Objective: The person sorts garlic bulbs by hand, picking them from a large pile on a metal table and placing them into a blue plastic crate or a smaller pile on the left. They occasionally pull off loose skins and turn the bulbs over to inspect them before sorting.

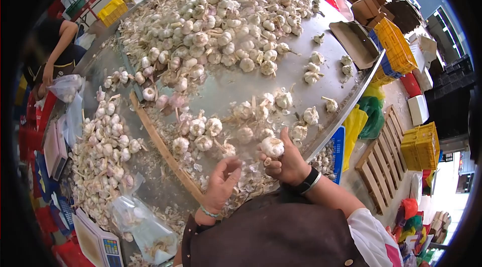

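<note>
My right hand (291, 164) is closed around a garlic bulb (272, 147), its thumb raised along one side. My left hand (219, 184) is held just to the left, fingers loosely bent and apart, with nothing visible in it. Just beyond it lie a garlic bulb (227, 149) with its stem and a group of others, among them one bulb (214, 127) with a pale skin. Loose peelings (252, 180) cover the metal table (221, 86) beneath both hands.
A large garlic heap (211, 26) covers the table's far side. Beyond a wooden strip (165, 149) is another garlic pile (103, 149), with a plastic bag (143, 222) and scale (98, 239). Another person's arm (57, 51) is at left. Yellow crates (420, 146) and a pallet (381, 159) stand right.
</note>
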Motion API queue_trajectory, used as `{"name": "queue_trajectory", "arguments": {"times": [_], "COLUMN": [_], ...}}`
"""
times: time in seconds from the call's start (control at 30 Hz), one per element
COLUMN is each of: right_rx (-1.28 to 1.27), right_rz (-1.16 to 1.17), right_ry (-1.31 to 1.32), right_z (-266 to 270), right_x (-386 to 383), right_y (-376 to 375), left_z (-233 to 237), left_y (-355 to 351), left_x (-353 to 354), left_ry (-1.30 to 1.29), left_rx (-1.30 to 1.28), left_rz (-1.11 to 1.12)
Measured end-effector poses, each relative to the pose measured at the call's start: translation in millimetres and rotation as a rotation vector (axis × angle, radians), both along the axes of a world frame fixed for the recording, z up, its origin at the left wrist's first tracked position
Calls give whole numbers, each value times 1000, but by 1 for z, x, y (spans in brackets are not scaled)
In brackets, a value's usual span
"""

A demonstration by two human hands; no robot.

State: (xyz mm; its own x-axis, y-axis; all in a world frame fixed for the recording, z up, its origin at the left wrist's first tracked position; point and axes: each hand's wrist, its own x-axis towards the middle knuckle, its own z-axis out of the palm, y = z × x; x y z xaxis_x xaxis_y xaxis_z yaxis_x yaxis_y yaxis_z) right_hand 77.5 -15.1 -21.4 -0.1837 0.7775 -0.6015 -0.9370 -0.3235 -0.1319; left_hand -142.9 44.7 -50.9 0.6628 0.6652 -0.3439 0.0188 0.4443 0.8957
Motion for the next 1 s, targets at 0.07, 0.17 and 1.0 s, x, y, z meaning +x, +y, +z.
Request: {"name": "queue_trajectory", "arguments": {"times": [0.07,0.17,1.0], "right_rx": [-15,-22,19], "right_rz": [53,163,814], "right_ry": [-87,-187,-2015], "right_z": [5,9,-9], "right_x": [-10,-23,75], "right_y": [2,4,-33], "left_z": [8,18,-22], "left_y": [-3,5,185], "left_x": [8,10,-183], "left_ry": [-79,-194,552], "left_rx": [89,165,575], "left_rz": [8,-80,844]}}
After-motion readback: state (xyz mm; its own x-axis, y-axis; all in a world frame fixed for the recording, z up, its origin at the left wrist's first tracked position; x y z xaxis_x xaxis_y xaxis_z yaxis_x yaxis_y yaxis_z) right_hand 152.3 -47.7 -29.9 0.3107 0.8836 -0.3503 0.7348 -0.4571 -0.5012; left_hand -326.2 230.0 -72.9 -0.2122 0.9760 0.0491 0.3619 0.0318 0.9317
